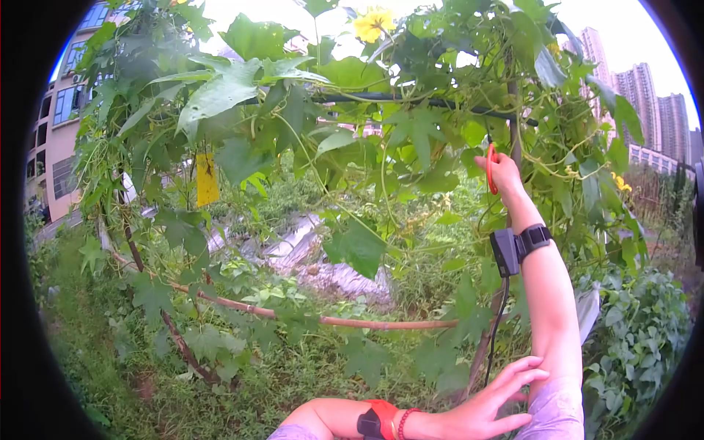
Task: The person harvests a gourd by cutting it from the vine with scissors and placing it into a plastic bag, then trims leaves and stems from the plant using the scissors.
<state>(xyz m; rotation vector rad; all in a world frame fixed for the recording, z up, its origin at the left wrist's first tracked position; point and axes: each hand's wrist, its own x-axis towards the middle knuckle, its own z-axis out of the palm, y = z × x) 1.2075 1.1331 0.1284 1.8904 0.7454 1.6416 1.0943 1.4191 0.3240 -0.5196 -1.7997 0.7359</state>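
So closest in, the left hand point(488, 411) is open, fingers spread, fingertips up against the right forearm point(554, 308) near the elbow or just in front of it, can't tell if they're really touching. Nothing in it that I can see. Follow that forearm up past the black wrist device point(506, 251) and you get to the right hand point(504, 176), closed around what look like red-handled scissors point(491, 170). Those are way up and forward of the left hand, so the right one's obviously the near one. Long axis is pretty much upright, handle loop low; the tip end gets lost against the leaves, so no idea if the blades are apart. They're just beside the upright pole point(514, 110), a bit below the dark crossbar point(440, 103) with vines all over it. Further back there's crumpled sheeting point(293, 242) on the ground, then tall buildings point(642, 95) off right.
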